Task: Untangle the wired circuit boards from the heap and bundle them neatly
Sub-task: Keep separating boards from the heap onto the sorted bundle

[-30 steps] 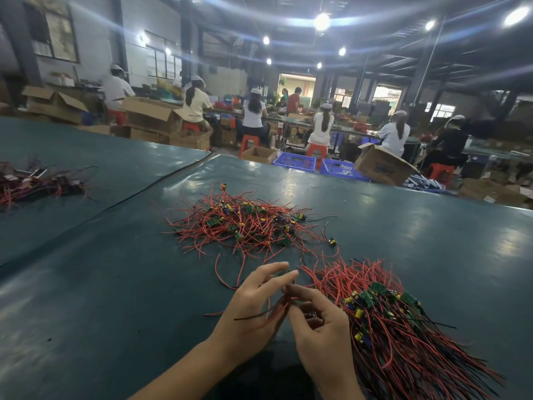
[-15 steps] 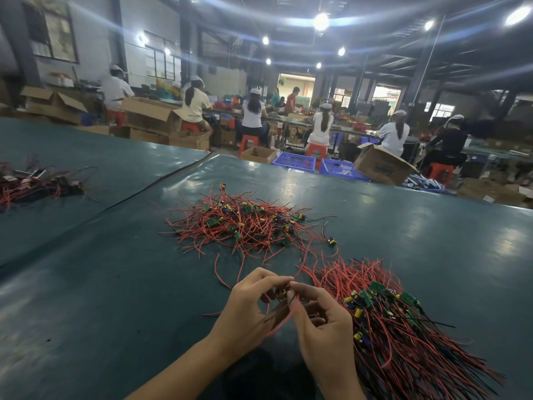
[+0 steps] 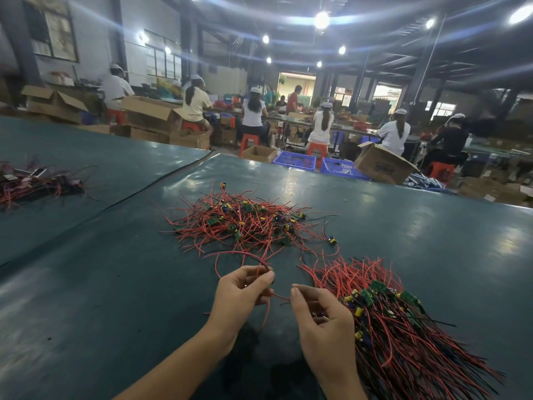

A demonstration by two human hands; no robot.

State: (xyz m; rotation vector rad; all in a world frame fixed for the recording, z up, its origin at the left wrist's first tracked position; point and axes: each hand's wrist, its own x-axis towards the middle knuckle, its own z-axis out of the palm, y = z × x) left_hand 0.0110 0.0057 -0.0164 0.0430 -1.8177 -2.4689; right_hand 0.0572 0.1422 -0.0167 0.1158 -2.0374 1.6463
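The left hand (image 3: 245, 290) pinches a red lead (image 3: 277, 296) between thumb and fingertips. The right hand (image 3: 321, 321), fingers curled, appears to hold the same lead's other end. The hands were joined half a second ago and are now apart, drawing the lead out, so one unit is probably coming free. The sorted bundle (image 3: 403, 327) lies at the near right edge of the table (image 3: 86, 313). The tangled heap (image 3: 245, 223) remains mid-table, farther out.

Beneath the hands, the dark teal tabletop (image 3: 121, 284) looks like smooth, faintly glossy sheeting — lamp glare streaks it. Beyond the hands, the tangled heap of red plastic-sheathed wires (image 3: 248, 223) shines slightly; far off, brown cardboard boxes (image 3: 380, 166) look matt.
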